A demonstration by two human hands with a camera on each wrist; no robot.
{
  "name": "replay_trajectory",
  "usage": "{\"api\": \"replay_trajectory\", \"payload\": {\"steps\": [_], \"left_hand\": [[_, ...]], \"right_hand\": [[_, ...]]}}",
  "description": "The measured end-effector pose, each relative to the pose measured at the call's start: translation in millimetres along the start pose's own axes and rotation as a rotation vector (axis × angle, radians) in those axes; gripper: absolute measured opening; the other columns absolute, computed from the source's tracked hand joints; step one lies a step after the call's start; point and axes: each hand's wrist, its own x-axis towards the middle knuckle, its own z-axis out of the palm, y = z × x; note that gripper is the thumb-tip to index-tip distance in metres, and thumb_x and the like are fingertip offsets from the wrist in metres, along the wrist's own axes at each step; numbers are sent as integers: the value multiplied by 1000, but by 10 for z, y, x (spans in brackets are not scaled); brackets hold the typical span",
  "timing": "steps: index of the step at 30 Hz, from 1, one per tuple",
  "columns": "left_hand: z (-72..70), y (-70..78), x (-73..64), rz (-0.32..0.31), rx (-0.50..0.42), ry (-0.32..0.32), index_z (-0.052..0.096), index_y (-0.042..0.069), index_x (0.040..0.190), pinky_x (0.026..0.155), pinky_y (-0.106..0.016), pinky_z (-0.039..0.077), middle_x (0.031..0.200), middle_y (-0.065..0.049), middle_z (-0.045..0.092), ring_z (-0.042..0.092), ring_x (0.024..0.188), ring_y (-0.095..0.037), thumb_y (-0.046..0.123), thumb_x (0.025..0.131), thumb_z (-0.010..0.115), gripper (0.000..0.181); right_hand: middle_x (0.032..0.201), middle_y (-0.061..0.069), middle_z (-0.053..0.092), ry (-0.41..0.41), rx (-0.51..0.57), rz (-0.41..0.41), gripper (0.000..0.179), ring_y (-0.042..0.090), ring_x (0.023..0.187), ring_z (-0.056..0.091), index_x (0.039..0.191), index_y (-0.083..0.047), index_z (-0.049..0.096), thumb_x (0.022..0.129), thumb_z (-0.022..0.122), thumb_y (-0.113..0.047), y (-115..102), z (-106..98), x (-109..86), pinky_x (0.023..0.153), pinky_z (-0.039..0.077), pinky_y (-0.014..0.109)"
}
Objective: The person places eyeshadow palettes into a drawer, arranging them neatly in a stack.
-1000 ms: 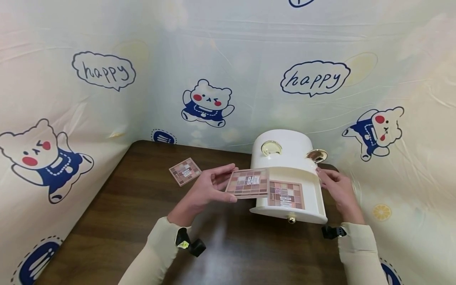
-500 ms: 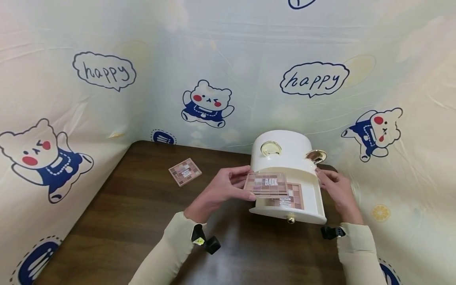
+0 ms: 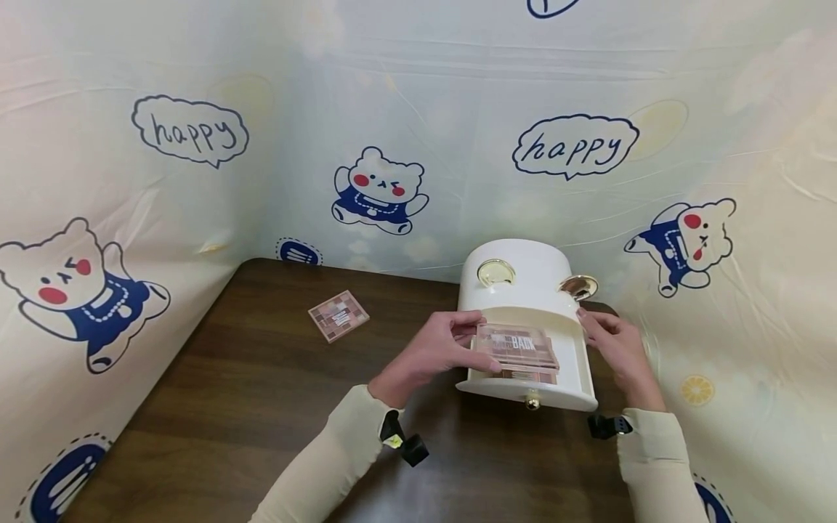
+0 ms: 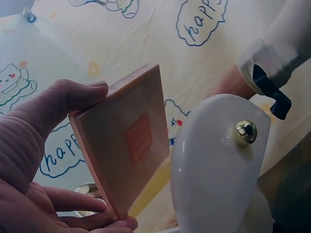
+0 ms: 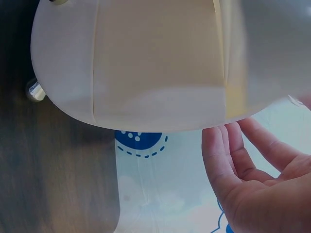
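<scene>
Left hand (image 3: 438,347): thumb and fingers pinch the left end of a pink palette (image 3: 516,343), held over the pulled-out drawer (image 3: 497,390) of a white cabinet (image 3: 536,261). A second palette (image 3: 539,377) lies in the drawer, partly hidden beneath the first (contact between the two cannot be judged). Right hand (image 3: 617,345): fingers extended, their tips against the cabinet's side, near a round gold fitting (image 3: 579,287). A third palette (image 3: 338,317) lies flat on the brown counter (image 3: 196,407), well apart from the cabinet. A gold knob (image 3: 532,402) projects from the drawer front.
</scene>
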Motion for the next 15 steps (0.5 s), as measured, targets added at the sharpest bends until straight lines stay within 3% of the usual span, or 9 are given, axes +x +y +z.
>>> {"api": "replay_trajectory", "payload": {"steps": [8,15], "left_hand": [[119,-8,94,19,179,25,65,7,131,109,-46,41,112,1,68,56,115,-22,22,70,94,69],[229,4,153,32,311,10,67,14,121,83,-36,51,103,4,68,58,105,-26,35,68,94,63]], "right_hand": [[132,22,55,3,-6,9,73,16,98,60,139,3,55,97,57,-57,-16,1,-7,75,52,15],[130,22,56,14,-4,11,74,17,98,60,138,4,56,96,58,-57,-31,14,-15,74,52,15]]}}
